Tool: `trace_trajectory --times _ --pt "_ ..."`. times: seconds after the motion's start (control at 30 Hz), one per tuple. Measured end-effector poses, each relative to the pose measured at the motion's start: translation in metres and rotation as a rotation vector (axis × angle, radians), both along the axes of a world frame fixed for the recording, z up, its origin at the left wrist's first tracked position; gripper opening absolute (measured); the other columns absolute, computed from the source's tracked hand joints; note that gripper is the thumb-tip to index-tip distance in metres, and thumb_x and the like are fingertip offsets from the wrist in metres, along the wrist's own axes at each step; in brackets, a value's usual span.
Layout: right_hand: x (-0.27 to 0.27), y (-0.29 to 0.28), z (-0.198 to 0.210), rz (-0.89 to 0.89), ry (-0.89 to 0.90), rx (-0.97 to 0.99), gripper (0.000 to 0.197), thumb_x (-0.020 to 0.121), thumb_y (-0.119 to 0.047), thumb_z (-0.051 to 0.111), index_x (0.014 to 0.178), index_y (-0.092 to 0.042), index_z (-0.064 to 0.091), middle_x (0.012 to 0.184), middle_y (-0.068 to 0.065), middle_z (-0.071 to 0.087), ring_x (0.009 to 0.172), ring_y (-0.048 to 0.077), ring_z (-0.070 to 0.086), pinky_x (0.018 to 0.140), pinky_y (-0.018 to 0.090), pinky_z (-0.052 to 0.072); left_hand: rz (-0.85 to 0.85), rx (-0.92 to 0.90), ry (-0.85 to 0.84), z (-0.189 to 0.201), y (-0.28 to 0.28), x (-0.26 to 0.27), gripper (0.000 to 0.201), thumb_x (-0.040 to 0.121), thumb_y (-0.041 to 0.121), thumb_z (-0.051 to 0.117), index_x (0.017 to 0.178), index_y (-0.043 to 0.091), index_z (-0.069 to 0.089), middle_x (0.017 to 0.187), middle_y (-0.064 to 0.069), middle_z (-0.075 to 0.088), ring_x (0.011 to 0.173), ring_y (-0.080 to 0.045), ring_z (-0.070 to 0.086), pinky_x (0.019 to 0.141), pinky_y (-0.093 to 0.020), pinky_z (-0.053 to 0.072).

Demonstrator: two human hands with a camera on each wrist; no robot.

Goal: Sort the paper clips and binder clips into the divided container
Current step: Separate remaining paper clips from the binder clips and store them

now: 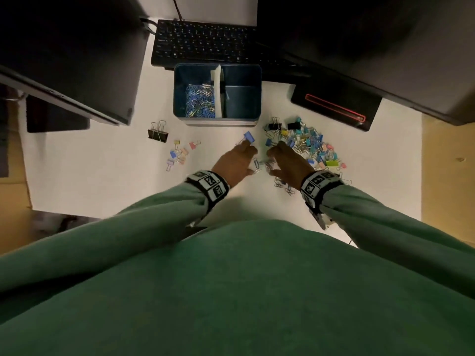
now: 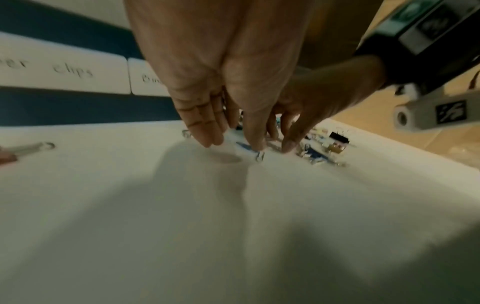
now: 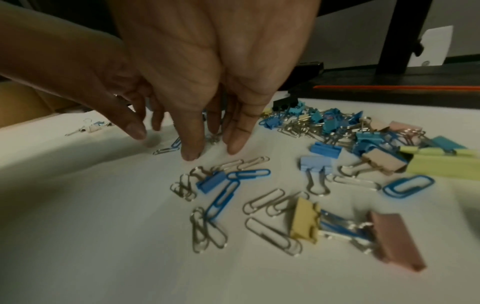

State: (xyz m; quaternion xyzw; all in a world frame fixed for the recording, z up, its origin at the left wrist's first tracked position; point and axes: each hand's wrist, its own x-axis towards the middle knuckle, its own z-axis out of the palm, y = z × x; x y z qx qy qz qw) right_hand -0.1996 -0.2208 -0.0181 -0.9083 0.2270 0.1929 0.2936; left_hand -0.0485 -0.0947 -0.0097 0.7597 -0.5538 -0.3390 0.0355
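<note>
Paper clips (image 3: 223, 197) under both hands – left (image 1: 235, 161) and right (image 1: 289, 164) grip released, straight fingertips (image 3: 191, 153) on the table (image 1: 102, 181)

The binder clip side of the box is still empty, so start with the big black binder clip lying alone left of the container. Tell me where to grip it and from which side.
Grip the big black binder clip by its black body, pinching across the folded sides. It seems to lie flat with the wire handles pointing away toward the monitors, so come from above with the left hand, which is nearer. The thin wire loops would likely swing if held.

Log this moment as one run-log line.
left hand: open, on table | right hand: open, over paper clips | container: paper clips left, right side empty
</note>
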Motion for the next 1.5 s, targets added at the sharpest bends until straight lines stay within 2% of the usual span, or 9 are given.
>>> trace_trajectory --times 0.07,0.23,0.57,0.77,0.93,1.1,1.3,1.4,1.5 --pt "0.004 0.004 -0.002 0.015 -0.012 -0.013 0.040 0.088 -0.012 0.064 0.124 0.000 0.049 0.134 0.022 0.044 0.120 0.038 0.048 0.100 0.044 0.042 -0.041 0.005 -0.022 -0.006 -0.007 -0.005 0.059 0.083 0.018 0.069 0.134 0.006 0.044 0.143 -0.017 0.037 0.121 -0.034 0.047 0.095 -0.041 0.044" --pt "0.017 0.009 -0.005 0.001 -0.002 -0.039 0.017 0.093 -0.007 0.052 0.108 0.001 0.056 0.117 0.022 0.053 0.103 0.038 0.056 0.083 0.041 0.045 -0.083 -0.024 -0.043 -0.013 -0.009 -0.006 0.039 0.089 0.011 0.060 0.126 0.001 0.052 0.130 -0.020 0.048 0.115 -0.035 0.050 0.091 -0.043 0.045" --pt "0.000 -0.008 -0.005 -0.062 0.006 0.068 0.013 0.087 -0.011 0.056 0.097 -0.003 0.059 0.103 0.017 0.056 0.091 0.033 0.054 0.074 0.035 0.039 -0.007 -0.022 -0.011 -0.016 -0.008 -0.012 0.014 0.089 0.000 0.049 0.103 -0.002 0.051 0.098 -0.022 0.060 0.081 -0.038 0.062 0.071 -0.042 0.051" --pt "-0.014 -0.016 0.003 -0.190 -0.091 0.171 0.007 0.082 -0.002 0.061 0.089 -0.002 0.063 0.088 0.013 0.065 0.082 0.029 0.060 0.070 0.030 0.045 0.056 -0.006 0.033 -0.010 -0.021 -0.032 0.022 0.093 0.011 0.052 0.113 0.001 0.050 0.105 -0.018 0.063 0.093 -0.032 0.062 0.081 -0.037 0.050" --pt "-0.019 -0.015 0.007 -0.012 -0.034 0.100 0.010 0.090 -0.009 0.052 0.096 -0.005 0.060 0.095 0.013 0.062 0.085 0.029 0.057 0.072 0.032 0.041 -0.068 0.092 -0.161 -0.019 -0.024 -0.037 0.024 0.096 0.009 0.045 0.117 -0.002 0.048 0.112 -0.020 0.057 0.100 -0.037 0.059 0.078 -0.040 0.047" --pt "-0.018 -0.004 -0.003 0.115 -0.080 0.032 0.017 0.095 -0.013 0.049 0.106 -0.004 0.058 0.104 0.016 0.058 0.092 0.031 0.056 0.076 0.032 0.040 -0.077 0.081 -0.172 -0.021 -0.021 -0.034 0.024 0.094 0.007 0.047 0.117 -0.001 0.048 0.112 -0.019 0.055 0.100 -0.036 0.058 0.077 -0.040 0.048" --pt "0.000 0.004 0.000 0.193 0.068 -0.056 0.023 0.093 -0.011 0.049 0.112 -0.002 0.059 0.114 0.017 0.057 0.100 0.035 0.058 0.084 0.040 0.047 -0.066 0.047 -0.145 -0.023 -0.010 -0.027 0.027 0.093 0.006 0.044 0.119 -0.003 0.045 0.113 -0.021 0.055 0.101 -0.037 0.058 0.081 -0.041 0.048" --pt "0.008 -0.001 0.005 0.112 0.131 0.022 0.019 0.089 -0.015 0.053 0.105 -0.006 0.061 0.110 0.013 0.058 0.098 0.031 0.057 0.079 0.033 0.044 0.049 -0.035 -0.036 -0.006 -0.005 -0.008 0.022 0.095 0.010 0.044 0.110 -0.003 0.052 0.110 -0.023 0.058 0.099 -0.039 0.058 0.085 -0.044 0.048" --pt "0.022 -0.008 0.019 0.008 0.019 0.158 0.004 0.085 -0.017 0.060 0.085 -0.013 0.061 0.092 0.007 0.061 0.086 0.027 0.060 0.074 0.031 0.047 0.306 -0.229 0.098 0.028 -0.002 0.027 0.011 0.089 0.005 0.050 0.093 0.004 0.060 0.094 -0.014 0.063 0.085 -0.028 0.059 0.077 -0.034 0.047"
